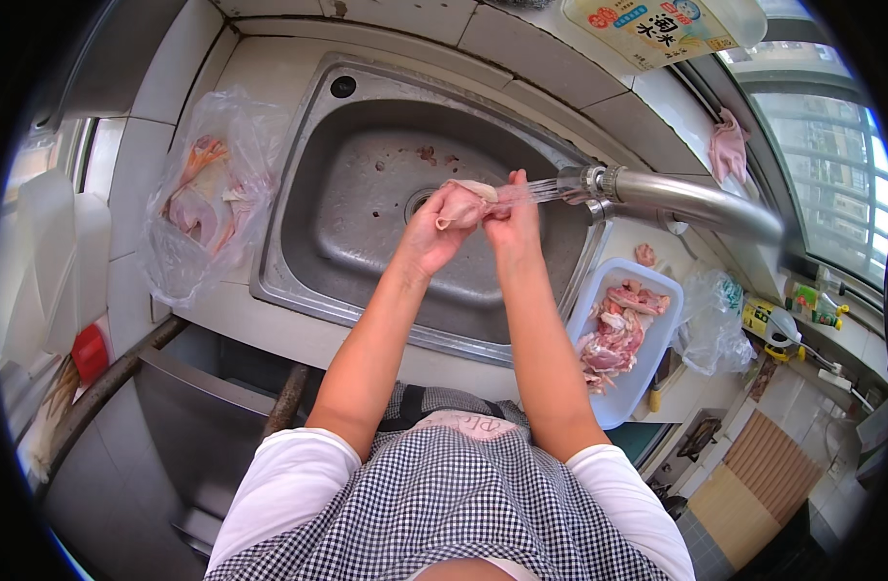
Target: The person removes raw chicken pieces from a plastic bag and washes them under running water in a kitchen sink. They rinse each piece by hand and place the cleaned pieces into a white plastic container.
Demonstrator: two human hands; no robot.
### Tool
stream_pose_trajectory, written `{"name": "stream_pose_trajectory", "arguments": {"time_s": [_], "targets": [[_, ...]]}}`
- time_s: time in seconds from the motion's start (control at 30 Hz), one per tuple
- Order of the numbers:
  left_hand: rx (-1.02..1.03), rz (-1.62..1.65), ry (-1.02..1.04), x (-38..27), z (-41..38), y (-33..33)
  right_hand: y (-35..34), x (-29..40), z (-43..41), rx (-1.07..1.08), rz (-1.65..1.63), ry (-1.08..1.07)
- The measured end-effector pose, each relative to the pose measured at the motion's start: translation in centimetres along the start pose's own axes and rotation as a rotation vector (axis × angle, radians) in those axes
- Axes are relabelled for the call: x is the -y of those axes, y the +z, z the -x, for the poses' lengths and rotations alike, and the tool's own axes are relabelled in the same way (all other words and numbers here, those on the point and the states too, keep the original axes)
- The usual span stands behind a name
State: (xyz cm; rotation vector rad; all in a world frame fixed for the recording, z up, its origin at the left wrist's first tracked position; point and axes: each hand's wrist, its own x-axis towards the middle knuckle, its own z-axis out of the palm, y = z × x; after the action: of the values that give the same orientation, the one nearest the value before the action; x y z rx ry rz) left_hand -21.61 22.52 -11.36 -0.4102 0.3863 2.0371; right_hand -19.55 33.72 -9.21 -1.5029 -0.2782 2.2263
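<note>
Both hands hold one piece of raw poultry (464, 205) above the stainless steel sink (357, 240). My left hand (431, 236) grips its thicker, skin-covered end. Around the other end are the fingers of my right hand (515, 221), under water streaming from the metal faucet (596, 183). Below, the drain (417, 203) is partly hidden by my left hand. Small reddish scraps (426, 154) lie on the sink floor.
Left of the sink, a clear plastic bag (211, 196) holds more raw poultry, a yellowish foot included. A pale blue tray (636, 396) with raw meat pieces (618, 338) stands at right, near a loose scrap (644, 254) and a crumpled plastic bag (713, 319). A large labelled bottle (654, 33) is at the back.
</note>
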Motion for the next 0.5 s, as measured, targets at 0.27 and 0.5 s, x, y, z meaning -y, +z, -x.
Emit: {"name": "stream_pose_trajectory", "arguments": {"time_s": [0.27,0.5], "targets": [[-0.048,-0.031,-0.082,0.3,0.3,1.1,-2.0,0.8,-6.2,0.138,-0.038,0.077],[-0.199,-0.037,0.006,0.6,0.7,0.9,-0.2,-1.2,-5.1,-0.027,0.021,0.118]]}}
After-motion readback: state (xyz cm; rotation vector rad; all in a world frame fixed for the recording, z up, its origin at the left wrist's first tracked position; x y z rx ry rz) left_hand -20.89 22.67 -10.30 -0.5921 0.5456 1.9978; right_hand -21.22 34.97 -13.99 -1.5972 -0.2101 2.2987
